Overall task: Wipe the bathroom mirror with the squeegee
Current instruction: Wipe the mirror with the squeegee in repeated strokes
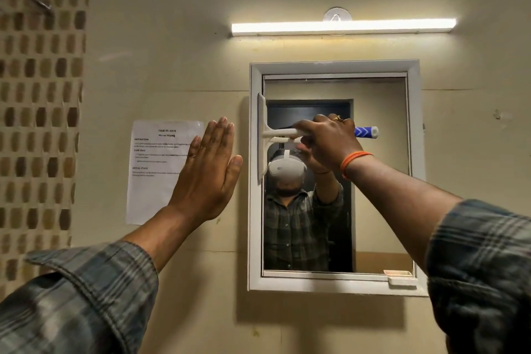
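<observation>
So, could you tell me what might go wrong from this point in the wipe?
The squeegee has its blade upright at the mirror's left edge, overlapping the frame; it may ride up there and leave a streak. The right hand grips the handle mid-length, so pressure along the blade could be uneven. The left hand is held flat beside the taped paper sheet and could brush it.

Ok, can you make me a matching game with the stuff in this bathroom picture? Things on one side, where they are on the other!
Things:
1. squeegee
2. paper sheet
3. tube light
4. left hand

Places or states:
A. glowing above the mirror
B. stuck on the wall left of the mirror
C. flat and open, holding nothing
D. held by the right hand, blade at the mirror's left edge

Pairs: 1-D, 2-B, 3-A, 4-C
</observation>
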